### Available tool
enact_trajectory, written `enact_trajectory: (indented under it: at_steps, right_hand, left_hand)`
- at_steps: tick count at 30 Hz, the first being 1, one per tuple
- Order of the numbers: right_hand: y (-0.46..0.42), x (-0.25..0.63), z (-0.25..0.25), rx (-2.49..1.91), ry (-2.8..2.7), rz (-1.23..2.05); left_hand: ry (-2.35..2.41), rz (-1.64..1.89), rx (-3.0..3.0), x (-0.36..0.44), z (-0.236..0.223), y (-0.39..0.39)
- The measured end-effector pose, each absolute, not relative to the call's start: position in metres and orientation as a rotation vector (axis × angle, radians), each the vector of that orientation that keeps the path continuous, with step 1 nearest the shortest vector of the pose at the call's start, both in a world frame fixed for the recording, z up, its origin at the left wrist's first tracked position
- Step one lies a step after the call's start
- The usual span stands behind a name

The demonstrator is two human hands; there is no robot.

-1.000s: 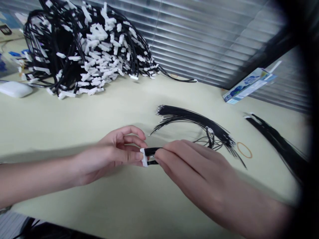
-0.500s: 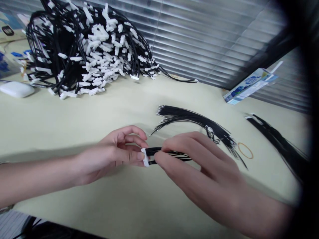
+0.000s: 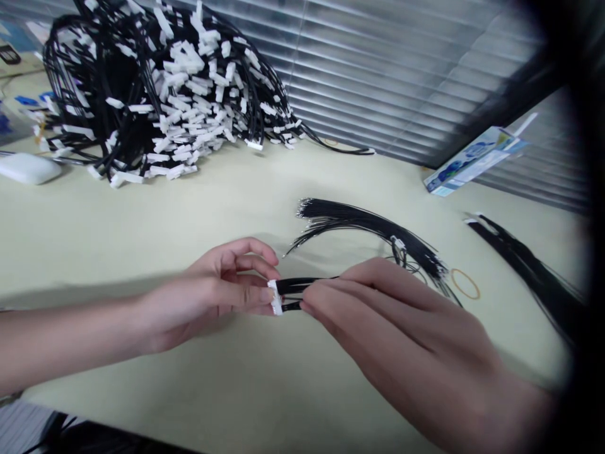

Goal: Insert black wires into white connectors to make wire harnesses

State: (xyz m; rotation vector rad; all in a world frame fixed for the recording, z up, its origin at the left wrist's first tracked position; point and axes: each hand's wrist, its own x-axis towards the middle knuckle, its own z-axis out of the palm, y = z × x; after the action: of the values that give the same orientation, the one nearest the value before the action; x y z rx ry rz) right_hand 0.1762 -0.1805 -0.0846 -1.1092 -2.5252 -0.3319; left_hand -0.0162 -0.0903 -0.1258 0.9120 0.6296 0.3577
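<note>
Between the thumb and fingers of my left hand [image 3: 231, 287] is a white connector housing [image 3: 275, 297]. Black wires [image 3: 295, 285] run out of its right side, with a gap between the upper group and the lower one. My right hand [image 3: 392, 321] pinches a black wire close to the housing; its fingertips hide where that wire is gripped. Just behind the hands lies a fanned bundle of loose black wires [image 3: 359, 216] with small metal ends. A small white connector [image 3: 397, 243] with coiled black wire rests against this bundle.
A big heap of black cables with white connectors [image 3: 189, 107] fills the back left, beside a white rounded case [image 3: 29, 169]. At right are a rubber band [image 3: 466, 284], a blue and white box [image 3: 472, 161] and another black wire bundle [image 3: 524, 271]. Blinds [image 3: 378, 75] stand behind.
My right hand has shifted slightly right and its fingers have drawn closer together in the pinch. My left hand and the connector housing have stayed in place.
</note>
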Motion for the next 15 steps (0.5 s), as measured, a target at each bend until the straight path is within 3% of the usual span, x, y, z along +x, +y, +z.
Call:
enact_trajectory:
  at_steps: [8,15]
  right_hand:
    - [-0.1825,0.1813,-0.0893,-1.283,-2.522,-0.076]
    - [-0.1793,0.1779,-0.088,-1.294,-2.579,-0.085]
  left_hand:
    - [0.639,0.356,0.945,-0.0152,-0.1271,-0.0902]
    - [0.632,0.357,0.932,-0.0166,-0.1261,-0.0913]
